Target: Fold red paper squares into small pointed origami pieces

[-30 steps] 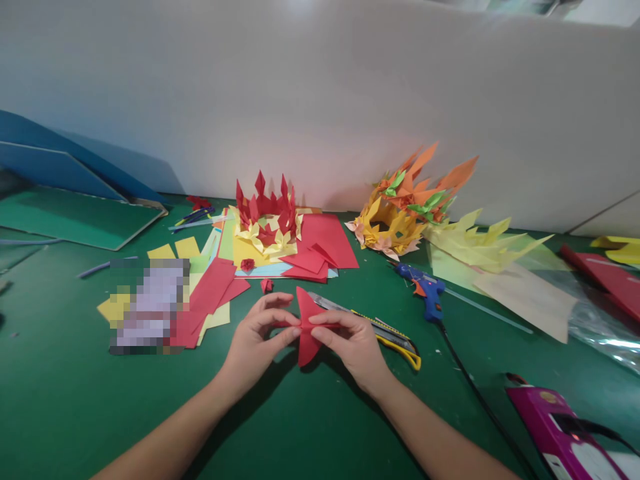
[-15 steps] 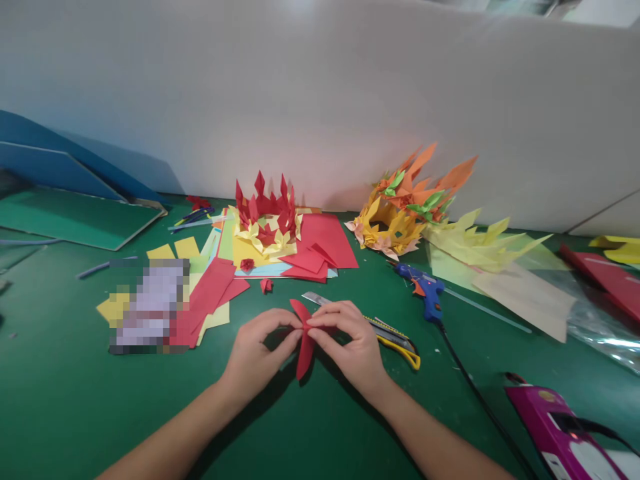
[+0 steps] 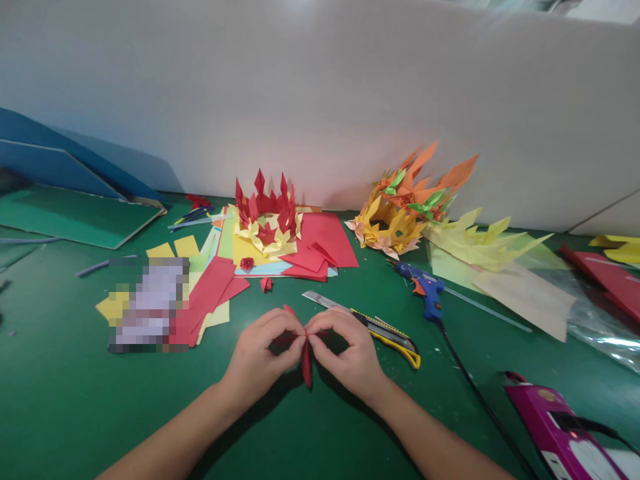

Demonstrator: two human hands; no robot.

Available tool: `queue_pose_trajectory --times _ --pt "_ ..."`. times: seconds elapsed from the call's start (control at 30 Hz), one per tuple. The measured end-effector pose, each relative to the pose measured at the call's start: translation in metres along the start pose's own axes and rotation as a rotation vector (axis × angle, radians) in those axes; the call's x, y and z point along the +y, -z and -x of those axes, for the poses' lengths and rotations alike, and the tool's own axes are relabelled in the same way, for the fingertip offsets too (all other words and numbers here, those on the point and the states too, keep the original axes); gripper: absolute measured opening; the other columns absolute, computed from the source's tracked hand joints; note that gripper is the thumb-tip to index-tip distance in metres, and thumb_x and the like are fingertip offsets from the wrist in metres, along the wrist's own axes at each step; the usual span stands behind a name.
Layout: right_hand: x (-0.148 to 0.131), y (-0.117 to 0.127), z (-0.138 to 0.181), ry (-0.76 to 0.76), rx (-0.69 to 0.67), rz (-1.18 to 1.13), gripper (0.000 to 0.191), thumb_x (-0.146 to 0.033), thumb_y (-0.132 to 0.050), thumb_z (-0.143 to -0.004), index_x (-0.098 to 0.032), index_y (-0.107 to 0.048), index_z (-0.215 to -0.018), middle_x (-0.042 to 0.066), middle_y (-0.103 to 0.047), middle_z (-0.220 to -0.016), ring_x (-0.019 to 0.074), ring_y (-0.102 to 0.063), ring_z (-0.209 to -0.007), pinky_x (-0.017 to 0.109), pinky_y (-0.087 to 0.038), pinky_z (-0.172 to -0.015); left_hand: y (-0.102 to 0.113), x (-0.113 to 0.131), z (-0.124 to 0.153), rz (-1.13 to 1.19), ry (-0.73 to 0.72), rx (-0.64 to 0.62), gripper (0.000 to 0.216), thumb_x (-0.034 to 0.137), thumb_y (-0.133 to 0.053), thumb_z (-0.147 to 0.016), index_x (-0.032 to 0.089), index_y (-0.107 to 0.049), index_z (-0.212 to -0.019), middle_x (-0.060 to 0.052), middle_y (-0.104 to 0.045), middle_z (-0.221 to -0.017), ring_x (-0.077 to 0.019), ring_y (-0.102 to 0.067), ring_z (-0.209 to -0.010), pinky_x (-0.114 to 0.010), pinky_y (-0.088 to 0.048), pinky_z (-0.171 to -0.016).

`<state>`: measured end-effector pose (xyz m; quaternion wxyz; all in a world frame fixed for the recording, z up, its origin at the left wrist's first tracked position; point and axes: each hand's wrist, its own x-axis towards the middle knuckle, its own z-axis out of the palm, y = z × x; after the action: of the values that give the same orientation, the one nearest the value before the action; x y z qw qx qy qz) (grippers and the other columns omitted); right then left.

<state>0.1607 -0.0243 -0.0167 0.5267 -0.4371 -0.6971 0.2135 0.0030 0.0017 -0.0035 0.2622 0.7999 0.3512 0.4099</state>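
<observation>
A folded red paper piece (image 3: pixel 307 371) is pinched at its middle between both hands, just above the green table. My left hand (image 3: pixel 265 347) grips it from the left with thumb and forefinger. My right hand (image 3: pixel 345 343) pinches it from the other side, fingertips almost meeting the left ones. The paper's lower tip points toward me, and its upper part is mostly hidden behind the fingers. A yellow box cutter (image 3: pixel 387 333) with its blade out lies just beyond my right hand. Small folded red paper pieces (image 3: pixel 267 285) rest past my left hand.
A red paper crown (image 3: pixel 260 207) stands on coloured sheets at the back, with yellow and orange crowns (image 3: pixel 395 227) to its right. A blue glue gun (image 3: pixel 425 287) trails a cord to the right. Red strips (image 3: pixel 213 293) lie beside a blurred object (image 3: pixel 153 307) at left.
The red paper has turned and now shows a narrower side, its lower tip slightly nearer me. Both hands have shifted their pinch a little at its middle.
</observation>
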Motion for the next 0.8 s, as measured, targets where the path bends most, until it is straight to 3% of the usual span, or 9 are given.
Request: queue_pose_trajectory --times 0.3,0.47,0.53,0.67,0.8 --pt "0.0035 0.0012 -0.0012 0.01 -0.061 -0.022 0.012 -0.014 -0.058 -0.077 -0.023 -0.059 -0.069 0.0 -0.067 -0.071 0.0157 -0.061 -0.069 0.03 -0.046 -0.068 0.0024 -0.0025 0.0008 0.006 0.041 -0.071 0.013 0.014 -0.053 -0.076 0.021 -0.059 -0.067 -0.001 -0.059 -0.072 -0.0134 -0.058 -0.066 -0.025 -0.048 -0.061" --pt "0.0023 0.0024 -0.0012 -0.011 -0.044 -0.023 0.011 -0.015 -0.058 -0.076 -0.022 -0.06 -0.068 0.0 -0.067 -0.069 0.0158 -0.06 -0.068 0.03 -0.046 -0.068 0.0027 -0.0042 0.0007 -0.011 0.027 -0.051 0.011 0.015 -0.054 -0.077 0.021 -0.059 -0.07 -0.005 -0.065 -0.091 -0.0193 -0.061 -0.092 -0.034 -0.049 -0.081" --pt "0.0015 0.0023 -0.0008 -0.044 -0.028 -0.024 0.009 -0.016 -0.058 -0.076 -0.021 -0.06 -0.069 0.001 -0.066 -0.069 0.0161 -0.06 -0.068 0.029 -0.046 -0.068 0.0026 -0.0044 0.001 0.013 0.034 -0.085 0.01 0.016 -0.052 -0.08 0.022 -0.058 -0.073 -0.004 -0.067 -0.088 -0.0192 -0.061 -0.093 -0.037 -0.046 -0.087" --pt "0.0009 0.0001 0.0004 -0.161 -0.024 -0.065 0.009 -0.018 -0.057 -0.077 -0.02 -0.062 -0.071 0.001 -0.067 -0.07 0.0156 -0.061 -0.066 0.028 -0.048 -0.064 0.0025 -0.0041 0.0028 0.041 0.153 -0.125 0.01 0.021 -0.049 -0.083 0.021 -0.056 -0.076 -0.001 -0.064 -0.074 -0.0154 -0.061 -0.069 -0.029 -0.05 -0.068" --pt "0.0008 -0.0019 0.0007 -0.236 -0.027 -0.103 0.008 -0.019 -0.057 -0.076 -0.02 -0.064 -0.071 0.002 -0.067 -0.068 0.0156 -0.061 -0.063 0.026 -0.049 -0.061 0.0008 -0.0029 0.0035 0.098 0.275 -0.116 0.008 0.024 -0.051 -0.081 0.021 -0.057 -0.076 0.0 -0.062 -0.07 -0.014 -0.059 -0.064 -0.026 -0.049 -0.061"
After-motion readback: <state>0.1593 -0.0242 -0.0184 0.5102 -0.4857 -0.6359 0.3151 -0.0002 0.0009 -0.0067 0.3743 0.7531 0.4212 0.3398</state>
